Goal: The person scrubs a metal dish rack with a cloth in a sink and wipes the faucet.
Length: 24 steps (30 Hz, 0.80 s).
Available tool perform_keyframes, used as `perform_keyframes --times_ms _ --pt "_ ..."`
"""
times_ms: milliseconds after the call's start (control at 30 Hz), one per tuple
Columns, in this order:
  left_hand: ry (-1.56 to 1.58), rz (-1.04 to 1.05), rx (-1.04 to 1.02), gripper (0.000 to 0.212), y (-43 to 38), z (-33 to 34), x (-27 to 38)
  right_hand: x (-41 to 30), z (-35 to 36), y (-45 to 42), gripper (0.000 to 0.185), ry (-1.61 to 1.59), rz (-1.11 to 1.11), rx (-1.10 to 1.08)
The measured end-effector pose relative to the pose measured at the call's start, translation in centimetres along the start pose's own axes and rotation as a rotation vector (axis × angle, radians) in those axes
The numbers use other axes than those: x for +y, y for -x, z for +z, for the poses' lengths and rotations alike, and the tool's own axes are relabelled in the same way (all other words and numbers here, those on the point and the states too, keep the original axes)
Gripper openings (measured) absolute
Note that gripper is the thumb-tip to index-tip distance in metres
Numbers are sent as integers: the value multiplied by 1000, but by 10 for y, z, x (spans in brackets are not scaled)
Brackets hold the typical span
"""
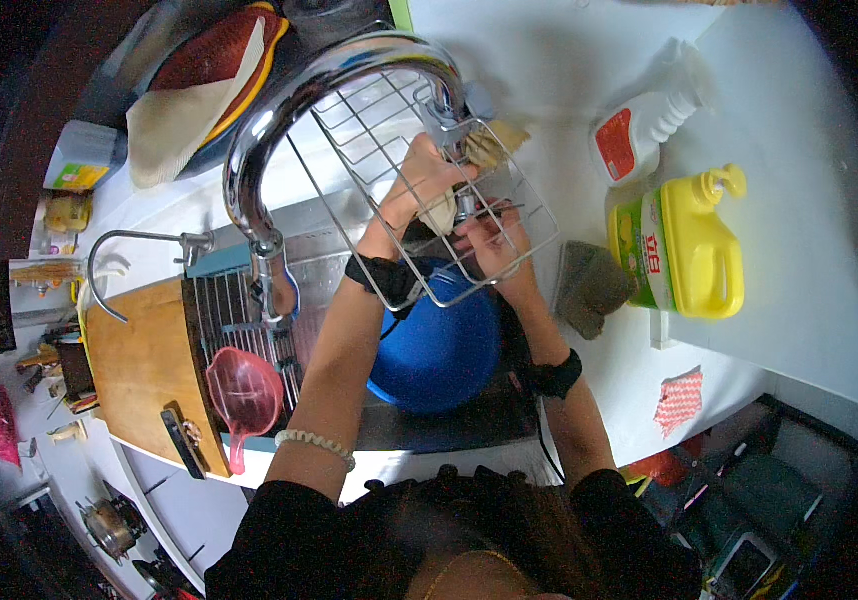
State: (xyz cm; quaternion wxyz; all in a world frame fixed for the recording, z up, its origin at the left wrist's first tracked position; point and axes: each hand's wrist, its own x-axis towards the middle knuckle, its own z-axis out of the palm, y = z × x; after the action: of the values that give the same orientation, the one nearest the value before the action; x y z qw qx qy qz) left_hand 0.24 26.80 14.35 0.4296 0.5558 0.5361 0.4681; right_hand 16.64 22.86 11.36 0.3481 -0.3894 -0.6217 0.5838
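A wire metal rack (557, 227) is raised over the sink (324, 244), below the spout of the chrome faucet (245, 165). My left hand (429, 176) shows through its wires, with a pale cloth (440, 214) bunched under the fingers. On the rack's right part, my right hand (500, 240) has its fingers bent around it, close to a small chrome cylinder (465, 205). Wires cross both hands and partly hide their grips. Beyond the left hand is a yellowish crumpled cloth or sponge (492, 142). A blue plastic basin (436, 345) sits in the sink under my forearms.
Left of the basin are a slatted drying rack (237, 300), a pink ladle (245, 386) and a wooden cutting board (140, 352). To the right stand a yellow pump jug (706, 247), a white bottle (631, 142) and a dark sponge (590, 289). A thin hooked faucet (143, 234) rises behind the board.
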Motion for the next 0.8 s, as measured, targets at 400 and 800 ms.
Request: perform_keyframes --times_ms 400,800 --pt "-323 154 682 31 15 52 25 22 6 -11 31 82 -195 90" --pt "133 25 -107 32 0 -13 30 2 -1 0 25 47 26 -15"
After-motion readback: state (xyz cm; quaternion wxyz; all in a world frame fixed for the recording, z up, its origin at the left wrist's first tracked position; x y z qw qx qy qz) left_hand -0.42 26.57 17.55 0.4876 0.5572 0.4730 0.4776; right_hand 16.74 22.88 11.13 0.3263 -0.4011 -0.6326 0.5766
